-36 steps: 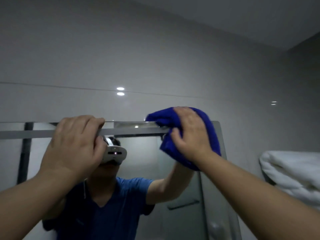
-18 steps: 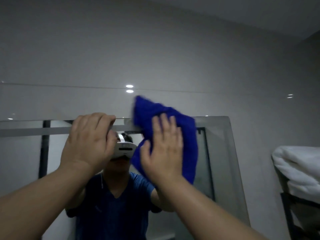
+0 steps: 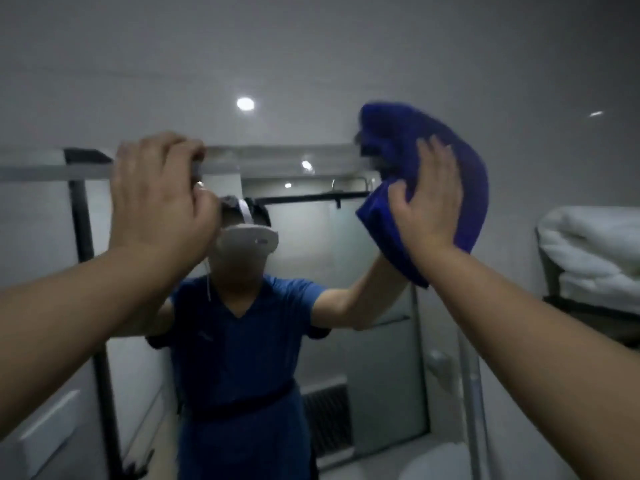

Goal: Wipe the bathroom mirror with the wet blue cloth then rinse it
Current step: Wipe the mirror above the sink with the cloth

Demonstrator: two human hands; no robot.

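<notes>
At the left of the frame the left hand (image 3: 156, 195) is reaching up from the lower left corner and gripping the top edge of the mirror (image 3: 304, 244). Its fingers are curling over the pale strip running along that edge, and the back of the hand is facing the camera. Beside it, in the middle of the frame, the glass is showing the reflection of the person in a blue shirt (image 3: 239, 341) and a white headset (image 3: 249, 239), both arms raised. Above the mirror a round glint of light (image 3: 245, 103) is shining on the grey wall (image 3: 311, 46). Further right, near the mirror's upper right corner, the blue cloth (image 3: 391, 133) is lying bunched against the glass. Its blurred top is rising past the mirror's top edge in front of the wall, and its lower end is hanging down below the wrist. The right hand (image 3: 429, 202) is pressing flat on the cloth, with fingers straight, close together and pointing up, and the thumb spread off to the left. The cloth is sandwiched between palm and mirror, and the forearm is coming in from the lower right corner. At the far right edge of the frame, white towels (image 3: 588, 251) are sitting folded on a dark rack (image 3: 595, 306), apart from the mirror.
</notes>
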